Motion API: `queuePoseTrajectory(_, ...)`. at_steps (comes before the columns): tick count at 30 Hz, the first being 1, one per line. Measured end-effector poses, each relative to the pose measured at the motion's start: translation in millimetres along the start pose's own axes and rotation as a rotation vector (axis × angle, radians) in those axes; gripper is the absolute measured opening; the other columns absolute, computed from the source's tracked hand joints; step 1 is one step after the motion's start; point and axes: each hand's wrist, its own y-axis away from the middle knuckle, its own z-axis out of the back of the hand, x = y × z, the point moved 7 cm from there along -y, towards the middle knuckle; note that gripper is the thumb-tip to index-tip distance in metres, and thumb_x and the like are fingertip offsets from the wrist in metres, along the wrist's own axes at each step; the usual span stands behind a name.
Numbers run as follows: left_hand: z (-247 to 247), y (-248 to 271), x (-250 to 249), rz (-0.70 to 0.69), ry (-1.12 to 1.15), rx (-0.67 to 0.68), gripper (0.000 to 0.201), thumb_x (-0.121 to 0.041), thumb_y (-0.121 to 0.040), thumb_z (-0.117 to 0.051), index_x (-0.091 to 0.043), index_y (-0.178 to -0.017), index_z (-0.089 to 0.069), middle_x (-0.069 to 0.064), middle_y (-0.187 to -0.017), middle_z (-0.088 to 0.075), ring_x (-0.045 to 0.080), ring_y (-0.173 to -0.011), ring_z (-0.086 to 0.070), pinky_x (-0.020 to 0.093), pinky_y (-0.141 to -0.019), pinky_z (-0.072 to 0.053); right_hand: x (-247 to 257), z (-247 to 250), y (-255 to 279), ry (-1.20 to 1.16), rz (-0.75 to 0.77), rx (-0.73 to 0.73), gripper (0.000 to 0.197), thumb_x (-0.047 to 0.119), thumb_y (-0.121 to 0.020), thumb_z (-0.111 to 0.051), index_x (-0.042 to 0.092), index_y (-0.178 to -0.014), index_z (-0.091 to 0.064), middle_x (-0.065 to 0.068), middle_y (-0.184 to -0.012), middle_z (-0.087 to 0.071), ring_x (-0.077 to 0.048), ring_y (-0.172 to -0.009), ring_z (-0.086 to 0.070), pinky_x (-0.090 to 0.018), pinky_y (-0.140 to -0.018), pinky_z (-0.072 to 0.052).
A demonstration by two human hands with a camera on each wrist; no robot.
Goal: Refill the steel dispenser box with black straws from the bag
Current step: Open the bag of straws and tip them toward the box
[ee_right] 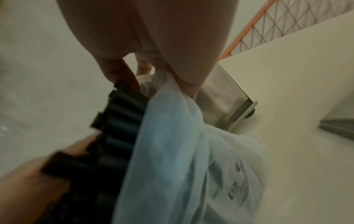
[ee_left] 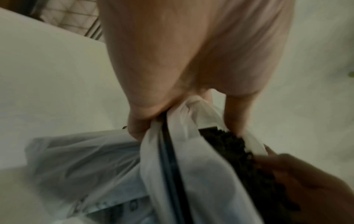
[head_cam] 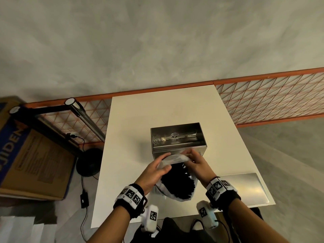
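An open steel dispenser box [head_cam: 178, 137] stands mid-table, with no straws showing inside it. Just in front of it both hands hold a thin plastic bag [head_cam: 175, 159] of black straws [head_cam: 177, 183], whose ends show in its open mouth. My left hand [head_cam: 163, 162] pinches the bag's left rim and my right hand [head_cam: 190, 157] pinches the right rim. In the left wrist view the left hand [ee_left: 184, 106] grips bunched bag [ee_left: 201, 174] beside the straws [ee_left: 229, 145]. In the right wrist view the right hand [ee_right: 157, 75] grips the bag [ee_right: 172, 144] next to straws [ee_right: 118, 121] and the box [ee_right: 220, 97].
A flat steel lid [head_cam: 245, 187] lies on the white table [head_cam: 157, 111] at the right front. An orange wire-grid fence [head_cam: 271, 97] runs behind. On the floor to the left are a cardboard box [head_cam: 35, 160], a black round stand base [head_cam: 89, 162] and a cable.
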Motion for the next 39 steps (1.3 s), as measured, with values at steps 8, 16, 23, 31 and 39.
queuePoseTrajectory(8, 8.8, -8.0, 1.8, 0.071, 0.02, -0.227, 0.029, -0.027, -0.097, -0.067, -0.001, -0.102, -0.079, 0.024, -0.102, -0.076, 0.039, -0.103, -0.073, 0.046, -0.099, -0.055, -20.5, 10.1, -5.9, -0.194, -0.185, -0.101, 0.027, 0.024, -0.09, -0.066, 0.004, -0.073, -0.064, -0.014, -0.07, -0.057, -0.024, -0.069, -0.051, -0.034, -0.065, -0.041)
queuePoseTrajectory(16, 21.9, -19.5, 14.8, 0.223, 0.111, -0.464, 0.028, -0.028, -0.086, -0.074, -0.001, -0.091, -0.078, 0.014, -0.088, -0.078, 0.03, -0.087, -0.073, 0.04, -0.081, -0.057, -43.9, 14.7, -19.6, 0.37, -0.26, -0.173, 0.03, 0.032, -0.098, -0.055, 0.008, -0.098, -0.073, -0.006, -0.097, -0.073, -0.026, -0.096, -0.065, -0.041, -0.091, -0.05)
queuePoseTrajectory(23, 43.4, -18.2, 15.6, 0.095, 0.27, -0.532, 0.03, -0.025, -0.099, -0.068, 0.0, -0.115, -0.068, 0.022, -0.11, -0.075, 0.037, -0.106, -0.071, 0.048, -0.092, -0.058, -33.7, 18.7, 13.0, 0.239, -0.546, -0.097, 0.029, 0.048, -0.088, -0.058, 0.027, -0.108, -0.058, -0.007, -0.099, -0.069, -0.03, -0.081, -0.072, -0.047, -0.06, -0.061)
queuePoseTrajectory(31, 47.8, -1.3, 1.2, 0.057, 0.192, -0.478, 0.026, 0.006, -0.089, -0.049, -0.001, -0.096, -0.073, 0.014, -0.085, -0.073, 0.027, -0.083, -0.066, 0.033, -0.072, -0.051, -23.7, -9.5, 3.2, -0.259, -0.44, -0.062, 0.035, 0.017, -0.09, -0.068, 0.007, -0.121, -0.054, -0.021, -0.111, -0.062, -0.037, -0.083, -0.068, -0.058, -0.079, -0.058)
queuePoseTrajectory(39, 66.2, 12.8, -3.8, 0.157, -0.883, -0.519, 0.046, -0.057, -0.098, -0.049, -0.021, -0.124, -0.062, 0.019, -0.109, -0.063, 0.042, -0.103, -0.065, 0.036, -0.083, -0.049, -27.4, -8.0, -13.2, -0.121, -0.39, -0.201, 0.037, -0.011, -0.085, -0.053, 0.008, -0.116, -0.053, -0.023, -0.112, -0.063, -0.038, -0.092, -0.068, -0.047, -0.065, -0.061)
